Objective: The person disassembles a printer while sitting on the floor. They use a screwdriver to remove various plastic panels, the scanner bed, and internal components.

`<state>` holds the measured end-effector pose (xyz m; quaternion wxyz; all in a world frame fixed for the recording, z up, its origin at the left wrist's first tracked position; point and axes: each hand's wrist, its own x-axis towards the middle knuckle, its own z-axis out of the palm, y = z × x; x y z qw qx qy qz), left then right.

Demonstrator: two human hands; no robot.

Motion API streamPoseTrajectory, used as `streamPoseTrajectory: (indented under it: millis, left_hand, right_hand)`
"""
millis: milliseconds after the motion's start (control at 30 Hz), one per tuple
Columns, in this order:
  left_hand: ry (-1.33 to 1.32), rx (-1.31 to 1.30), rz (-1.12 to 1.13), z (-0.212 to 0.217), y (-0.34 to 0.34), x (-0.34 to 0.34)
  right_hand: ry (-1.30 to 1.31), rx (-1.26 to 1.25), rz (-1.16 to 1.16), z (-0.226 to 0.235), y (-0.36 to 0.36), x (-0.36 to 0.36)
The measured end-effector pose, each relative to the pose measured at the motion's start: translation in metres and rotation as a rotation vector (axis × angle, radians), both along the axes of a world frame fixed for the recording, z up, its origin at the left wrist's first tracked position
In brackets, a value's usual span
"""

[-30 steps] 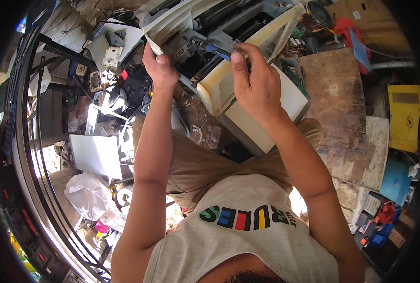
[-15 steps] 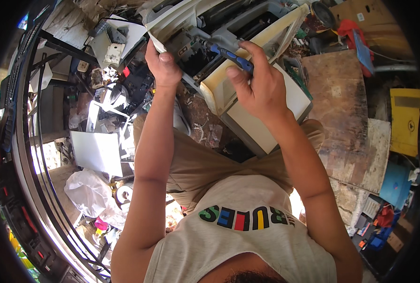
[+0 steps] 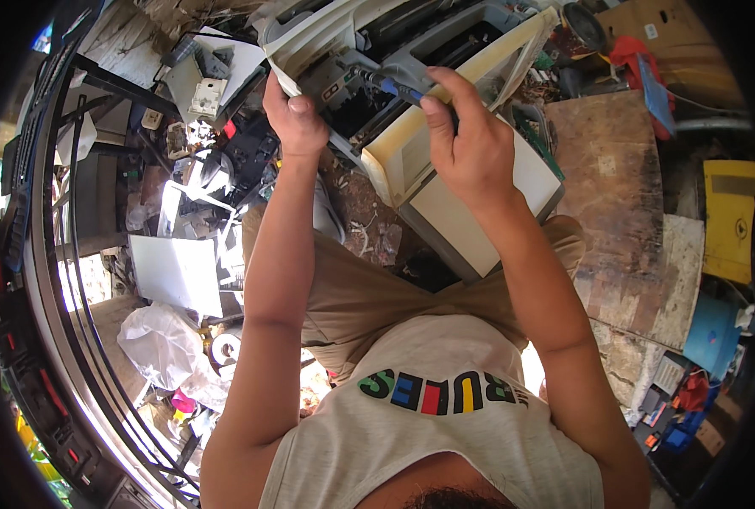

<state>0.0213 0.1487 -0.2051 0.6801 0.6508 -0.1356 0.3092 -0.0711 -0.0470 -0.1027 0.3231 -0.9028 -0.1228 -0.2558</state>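
Observation:
A screwdriver with a blue and black handle (image 3: 400, 90) is gripped by my right hand (image 3: 475, 153), thumb and fingers around the handle's rear end. Its shaft points up and left into an opened plastic machine casing (image 3: 428, 53); I cannot make out exactly what the tip meets. My left hand (image 3: 295, 123) is closed on the lower left edge of a raised off-white plastic panel (image 3: 309, 41) of that casing. Below the screwdriver, a yellowed plastic frame (image 3: 381, 163) slants along the casing's near side. A flat cream panel with a grey border (image 3: 470, 212) leans between my legs, under my right forearm.
Plastic scraps and a white sheet (image 3: 175, 276) lie on the left, near a clear plastic bag (image 3: 161, 348). A worn wooden board (image 3: 606, 178) covers ground on the right, with a yellow panel (image 3: 727, 220) beyond. A metal rack (image 3: 64, 280) runs along the left side.
The screwdriver's handle has turned within my right hand, whose thumb has moved up and forward along it. My left hand keeps its hold on the panel edge.

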Motion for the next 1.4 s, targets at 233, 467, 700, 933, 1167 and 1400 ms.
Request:
streamPoseTrajectory:
  millis: [233,467,700,933,1167,1400]
  left_hand:
    - [0.009,-0.004,0.003,-0.002,0.000,0.000]
    - [0.025,-0.011,0.008,0.003,-0.001,-0.001]
    - [0.034,-0.010,-0.001,0.004,-0.002,-0.002]
    - [0.038,0.031,0.036,0.004,0.000,-0.002]
    - [0.033,0.013,0.026,0.003,-0.001,-0.002]
    - [0.009,-0.027,0.007,0.004,-0.004,0.001]
  right_hand:
    - [-0.056,-0.032,0.009,0.006,0.005,-0.006]
    - [-0.359,-0.101,0.131,-0.014,-0.009,0.015]
    - [-0.241,-0.017,0.098,-0.014,-0.004,0.006]
    - [-0.110,0.005,0.032,0.007,0.002,-0.005]
    - [-0.188,-0.083,0.093,0.008,0.001,-0.002]
    - [-0.364,-0.180,0.139,0.001,-0.012,0.011]
